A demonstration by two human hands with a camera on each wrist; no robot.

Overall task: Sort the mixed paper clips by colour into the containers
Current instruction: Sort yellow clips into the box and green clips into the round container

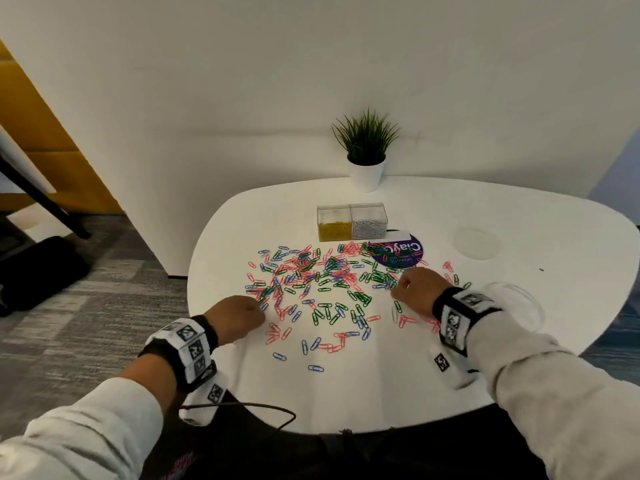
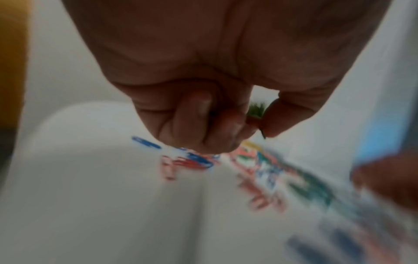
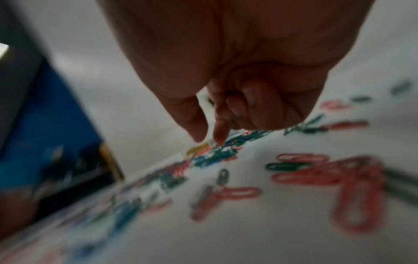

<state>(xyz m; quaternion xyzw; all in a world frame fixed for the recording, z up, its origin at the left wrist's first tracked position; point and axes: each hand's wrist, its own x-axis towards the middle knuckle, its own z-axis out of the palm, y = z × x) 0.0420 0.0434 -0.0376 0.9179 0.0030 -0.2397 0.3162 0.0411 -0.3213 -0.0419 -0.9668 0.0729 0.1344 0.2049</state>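
Your paper clips are spread flat on the table, right in front of both hands and fanning out away from you. They point every which way, so there's no single long axis to line up with; you'd have to pick your angle clip by clip.

Your left hand sits at the near-left edge of the spread, by the blue and red ones. Its fingers are curled, and the left wrist view shows something thin and dark pinched at the fingertips, probably a clip, though it's too blurry to be sure. Your right hand is at the right edge among green and red clips, thumb and forefinger close together and pointing down. I can't tell if it's got one.

The containers are well past the spread. The left box holds yellow clips and the right box, touching it, holds silver ones. Either hand has to reach across the whole mess.
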